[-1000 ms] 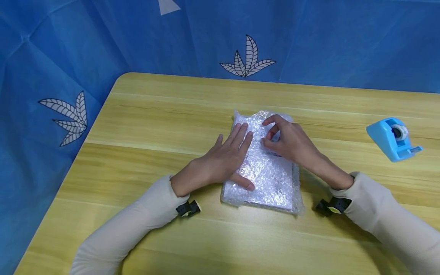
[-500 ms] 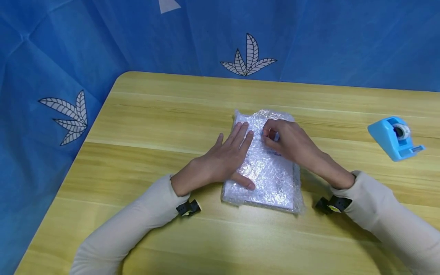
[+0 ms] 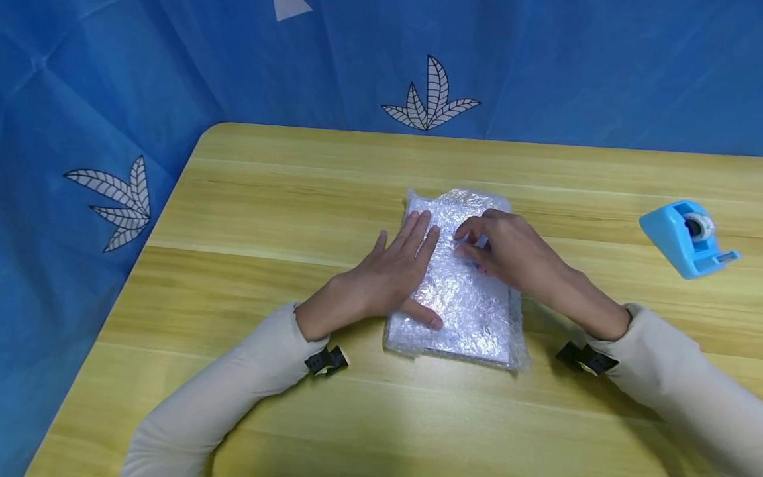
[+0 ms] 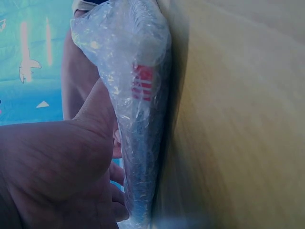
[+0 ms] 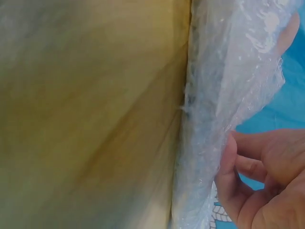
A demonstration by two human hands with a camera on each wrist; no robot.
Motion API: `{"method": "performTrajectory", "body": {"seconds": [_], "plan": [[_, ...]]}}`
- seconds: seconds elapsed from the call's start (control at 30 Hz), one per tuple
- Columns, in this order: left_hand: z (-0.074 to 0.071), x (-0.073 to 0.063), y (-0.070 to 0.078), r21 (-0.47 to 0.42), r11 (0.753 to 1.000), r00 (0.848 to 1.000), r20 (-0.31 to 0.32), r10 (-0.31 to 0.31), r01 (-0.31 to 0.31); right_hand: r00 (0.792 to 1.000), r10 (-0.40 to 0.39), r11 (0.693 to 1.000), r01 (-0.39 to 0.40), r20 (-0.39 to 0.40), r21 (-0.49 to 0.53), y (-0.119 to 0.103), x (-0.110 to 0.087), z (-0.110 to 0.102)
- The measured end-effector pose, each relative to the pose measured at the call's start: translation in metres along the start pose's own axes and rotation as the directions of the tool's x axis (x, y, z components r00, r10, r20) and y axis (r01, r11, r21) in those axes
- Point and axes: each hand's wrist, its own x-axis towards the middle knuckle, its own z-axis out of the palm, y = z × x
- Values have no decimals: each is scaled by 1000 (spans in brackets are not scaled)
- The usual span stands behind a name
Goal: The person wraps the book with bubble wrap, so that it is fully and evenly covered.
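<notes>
A flat, light rectangular item in clear bubble wrap (image 3: 471, 311) lies on the table, near the middle of the head view. My left hand (image 3: 387, 278) rests on its left part, fingers spread and straight, thumb toward the near side. Over the upper right part, my right hand (image 3: 507, 248) has its fingers bent, with thumb and forefinger pinching at the bubble wrap surface. In the right wrist view those fingertips (image 5: 228, 148) meet right at the wrap. Through the wrap, a red print (image 4: 143, 82) shows on the item's edge in the left wrist view.
A light blue tape dispenser (image 3: 685, 238) with a roll of tape stands at the right on the wooden table (image 3: 286, 199). Blue cloth (image 3: 238, 59) printed with white leaves borders the table at the back and left. Black camera straps (image 3: 326, 361) sit at both wrists.
The right forefinger has bent in toward the thumb, and the right wrist has shifted slightly right. My left hand and the wrapped item have stayed in place.
</notes>
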Motion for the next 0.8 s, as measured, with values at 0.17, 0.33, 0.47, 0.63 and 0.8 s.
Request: {"method": "performTrajectory", "body": {"seconds": [0.17, 0.33, 0.47, 0.63, 0.8], "plan": [[0, -1, 0, 9, 1000, 1000, 4, 7, -7, 1000, 4, 1000, -4, 7, -7, -1, 0, 0], [0, 0, 0, 12, 1000, 1000, 2, 7, -7, 998, 54, 998, -54, 44, -20, -3, 3, 0], [0, 0, -1, 3, 1000, 1000, 7, -2, 2, 987, 124, 992, -120, 101, -43, -7, 4, 0], [0, 0, -2, 3, 1000, 1000, 5, 7, -7, 974, 170, 984, -160, 148, -73, -9, 5, -1], [0, 0, -2, 3, 1000, 1000, 10, 9, -9, 965, 192, 981, -183, 181, -66, -8, 3, 2]]}}
